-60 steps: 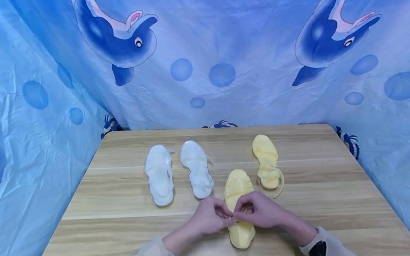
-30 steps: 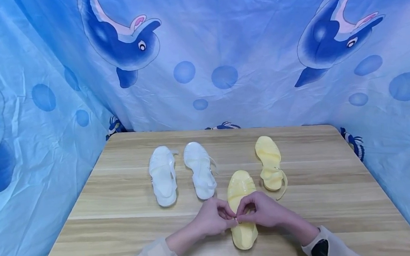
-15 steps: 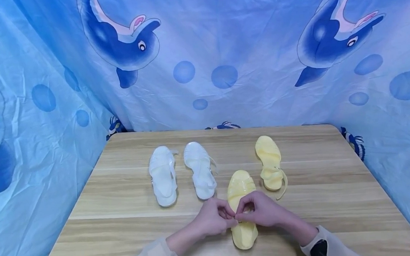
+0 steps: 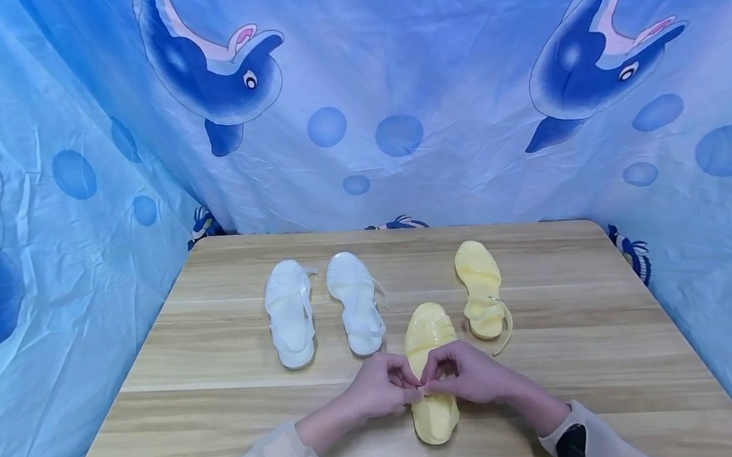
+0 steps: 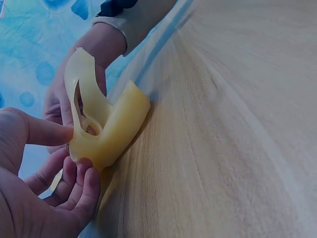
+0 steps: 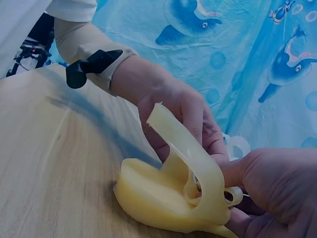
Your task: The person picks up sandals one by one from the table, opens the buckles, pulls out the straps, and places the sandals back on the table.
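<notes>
A yellow jelly sandal [image 4: 436, 424] lies flat near the table's front edge, toe pointing away. My left hand [image 4: 379, 389] pinches its ankle strap from the left, thumb against forefinger. From the right, my right hand [image 4: 468, 372] pinches the strap too, and the fingertips of both hands meet over the sandal's middle. In the right wrist view a small shiny buckle [image 6: 196, 183] shows inside the strap, with a looped strap end [image 6: 234, 196] by the right fingers. The heel part [image 5: 130, 119] stands up in the left wrist view. Fingers partly hide the strap joint.
A second yellow sandal [image 4: 479, 284], its strap hanging loose, lies behind and to the right. Two white sandals stand to the left, one outer [image 4: 290, 313] and one inner [image 4: 355, 304]. Blue dolphin-print cloth [image 4: 354, 79] surrounds the wooden table [image 4: 225, 412].
The head view shifts slightly. Both hands stay at the front yellow sandal's strap, their fingertips moving only a little. The other sandals have not moved.
</notes>
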Demonstrator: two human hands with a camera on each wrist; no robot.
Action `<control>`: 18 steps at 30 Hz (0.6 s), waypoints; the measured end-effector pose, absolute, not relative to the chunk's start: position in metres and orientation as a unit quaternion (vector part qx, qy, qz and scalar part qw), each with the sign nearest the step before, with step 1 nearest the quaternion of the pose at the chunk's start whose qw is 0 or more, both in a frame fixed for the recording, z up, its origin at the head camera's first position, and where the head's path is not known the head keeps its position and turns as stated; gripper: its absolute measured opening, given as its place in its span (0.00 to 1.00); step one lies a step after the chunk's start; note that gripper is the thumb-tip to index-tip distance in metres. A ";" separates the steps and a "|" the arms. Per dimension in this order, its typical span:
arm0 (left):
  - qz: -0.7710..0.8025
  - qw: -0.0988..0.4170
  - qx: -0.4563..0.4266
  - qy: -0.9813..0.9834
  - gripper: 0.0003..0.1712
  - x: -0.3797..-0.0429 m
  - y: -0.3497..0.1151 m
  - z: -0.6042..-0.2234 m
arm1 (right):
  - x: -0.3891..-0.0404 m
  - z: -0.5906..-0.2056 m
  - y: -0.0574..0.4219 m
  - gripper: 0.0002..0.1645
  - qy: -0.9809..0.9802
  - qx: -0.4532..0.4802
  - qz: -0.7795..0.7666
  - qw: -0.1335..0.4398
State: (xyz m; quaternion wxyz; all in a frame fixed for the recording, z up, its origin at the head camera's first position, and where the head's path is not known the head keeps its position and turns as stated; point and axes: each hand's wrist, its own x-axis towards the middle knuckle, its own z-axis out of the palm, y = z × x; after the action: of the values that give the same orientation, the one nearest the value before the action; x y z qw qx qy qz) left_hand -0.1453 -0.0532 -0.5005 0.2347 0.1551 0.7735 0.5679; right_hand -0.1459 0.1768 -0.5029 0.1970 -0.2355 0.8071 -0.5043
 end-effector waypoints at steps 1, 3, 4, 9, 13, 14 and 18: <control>0.570 0.237 0.153 0.772 0.09 -0.145 -0.053 -0.500 | -0.145 -0.502 0.176 0.07 0.808 -0.234 -0.503 0.196; 0.574 0.242 0.149 0.768 0.09 -0.145 -0.054 -0.499 | -0.144 -0.500 0.175 0.07 0.812 -0.226 -0.501 0.196; 0.575 0.243 0.148 0.767 0.09 -0.145 -0.054 -0.499 | -0.144 -0.500 0.174 0.07 0.815 -0.223 -0.498 0.195; 0.579 0.253 0.144 0.761 0.09 -0.147 -0.055 -0.500 | -0.142 -0.497 0.170 0.08 0.822 -0.203 -0.496 0.194; 0.579 0.258 0.139 0.761 0.09 -0.148 -0.054 -0.500 | -0.144 -0.502 0.172 0.08 0.819 -0.214 -0.495 0.193; 0.579 0.259 0.136 0.761 0.09 -0.148 -0.054 -0.500 | -0.145 -0.503 0.173 0.08 0.818 -0.220 -0.495 0.194; 0.578 0.258 0.129 0.764 0.09 -0.148 -0.053 -0.498 | -0.148 -0.507 0.178 0.07 0.815 -0.245 -0.489 0.191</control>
State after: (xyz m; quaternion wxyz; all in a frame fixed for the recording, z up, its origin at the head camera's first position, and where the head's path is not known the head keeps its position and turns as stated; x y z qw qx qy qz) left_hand -0.1482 -0.0527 -0.4978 0.2580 0.1287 0.7637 0.5776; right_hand -0.1482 0.1777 -0.5073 0.1915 -0.2455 0.8147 -0.4892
